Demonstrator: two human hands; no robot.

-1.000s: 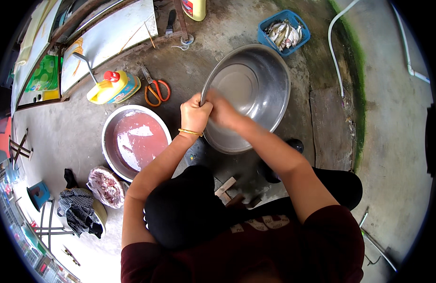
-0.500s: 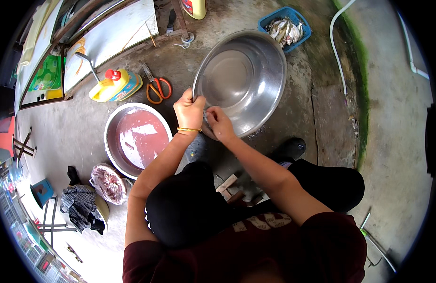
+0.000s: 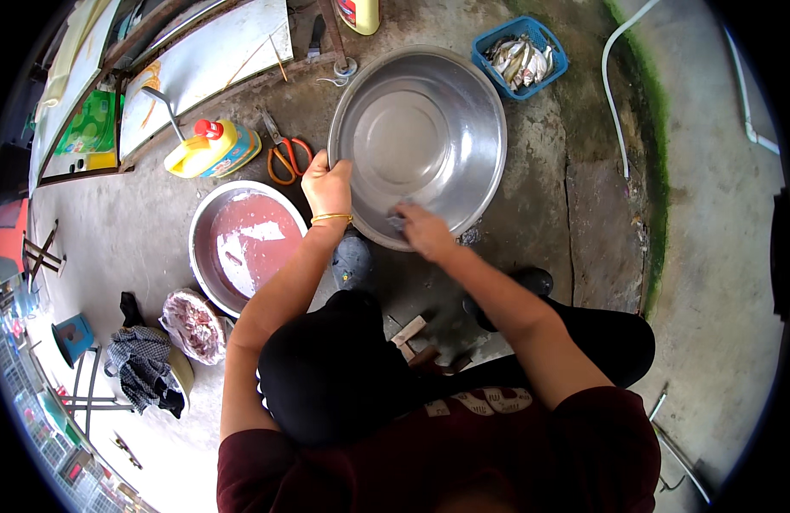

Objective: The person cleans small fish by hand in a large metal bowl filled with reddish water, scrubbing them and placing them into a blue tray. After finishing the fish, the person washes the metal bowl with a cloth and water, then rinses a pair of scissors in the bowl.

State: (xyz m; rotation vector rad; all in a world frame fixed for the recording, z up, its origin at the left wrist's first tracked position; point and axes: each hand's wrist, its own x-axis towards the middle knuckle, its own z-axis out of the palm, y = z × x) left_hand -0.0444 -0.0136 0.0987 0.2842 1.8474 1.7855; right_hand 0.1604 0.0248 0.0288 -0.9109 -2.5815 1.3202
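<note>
A large steel basin (image 3: 429,103) stands tilted on the concrete floor in front of me. My left hand (image 3: 326,184) grips its left rim, a gold bangle on the wrist. My right hand (image 3: 420,229) presses a small grey scrubbing pad (image 3: 398,214) against the inside of the basin near its lower edge.
A second steel bowl (image 3: 208,224) with pinkish water sits at left, beside orange-handled scissors (image 3: 285,154) and a yellow bottle (image 3: 211,147). A blue basket of small fish (image 3: 520,56) lies beyond the basin. A bowl of scraps (image 3: 192,325) and a checked cloth (image 3: 140,363) are at lower left.
The basin has tipped up and shifted away from me. My left hand stayed on its rim. My right hand moved down inside the basin toward its lower edge.
</note>
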